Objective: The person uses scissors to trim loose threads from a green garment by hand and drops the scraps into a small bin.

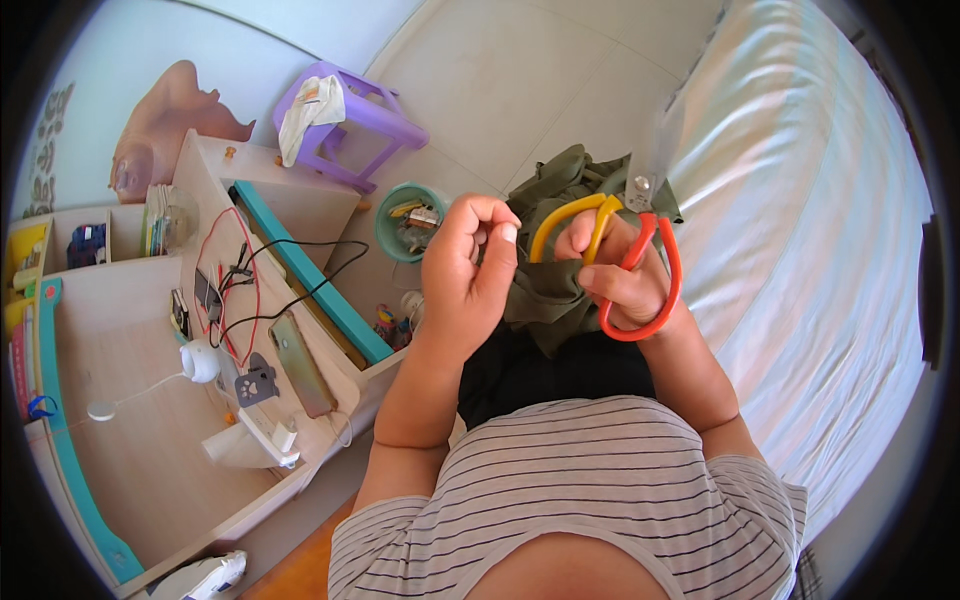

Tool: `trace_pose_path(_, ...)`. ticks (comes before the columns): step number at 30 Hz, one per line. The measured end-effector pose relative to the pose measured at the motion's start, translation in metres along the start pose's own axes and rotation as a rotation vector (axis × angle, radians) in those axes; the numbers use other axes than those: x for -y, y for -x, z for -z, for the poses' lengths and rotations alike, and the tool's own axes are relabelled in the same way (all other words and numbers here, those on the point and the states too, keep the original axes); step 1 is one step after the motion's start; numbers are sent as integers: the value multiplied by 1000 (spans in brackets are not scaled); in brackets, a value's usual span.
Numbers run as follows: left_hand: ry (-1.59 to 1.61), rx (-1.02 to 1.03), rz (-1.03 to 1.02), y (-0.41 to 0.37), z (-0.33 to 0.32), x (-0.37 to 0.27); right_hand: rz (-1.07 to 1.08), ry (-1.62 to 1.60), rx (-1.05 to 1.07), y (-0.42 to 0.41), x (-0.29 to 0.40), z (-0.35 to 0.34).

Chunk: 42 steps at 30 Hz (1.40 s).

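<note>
My right hand (630,262) has the scissors in its grip, with the yellow and red handle loops around the fingers. The scissors (640,191) point away from me, and their blades blur against the bed's edge. An olive-green cloth (551,289) lies over my lap and bunches up beyond my hands. One edge of it rises to the thumb of my right hand; whether the thumb pinches it I cannot tell. To the left, my left hand (472,274) is raised with thumb and index fingertip together. Nothing is visible between those fingertips.
A bed with a striped sheet (795,247) runs along my right. On my left, a wooden desk (127,360) carries cables, a smartphone (301,367) and a small white camera (200,361). A teal bin (386,229) and a purple plastic stool (360,124) stand on the floor.
</note>
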State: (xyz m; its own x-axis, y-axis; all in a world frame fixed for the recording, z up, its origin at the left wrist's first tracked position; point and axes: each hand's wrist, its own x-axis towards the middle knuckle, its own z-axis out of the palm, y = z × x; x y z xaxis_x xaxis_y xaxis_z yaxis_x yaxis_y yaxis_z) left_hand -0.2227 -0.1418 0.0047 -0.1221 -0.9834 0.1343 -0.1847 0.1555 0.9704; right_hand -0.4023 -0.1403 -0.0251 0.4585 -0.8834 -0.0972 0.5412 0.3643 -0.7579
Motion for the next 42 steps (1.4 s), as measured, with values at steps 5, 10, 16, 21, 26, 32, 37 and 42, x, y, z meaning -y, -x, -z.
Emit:
trace_pose_path(5,251,-109,287,-13,33,45,-8,44,-18,-1,-1,1)
trace_pose_path(10,389,-429,467,-20,81,155,29,78,-1,-13,-11,15)
trace_pose_path(16,204,-673,718,-28,134,259,-115,222,-240,-33,3,20)
trace_pose_path(21,-70,-886,772,-24,170,327,-153,499,-318,-52,8,29)
trace_pose_path(26,-420,-1039,671,-9,199,372,-176,543,-275,-63,1,35)
trace_pose_path(32,-226,-668,422,-27,137,282,-310,627,-331,-61,0,16)
trace_pose_path(37,109,8,358,-17,54,129,-240,519,-337,-47,-14,11)
trace_pose_path(42,-333,334,-158,19,16,49,-230,533,-349,-37,-15,11)
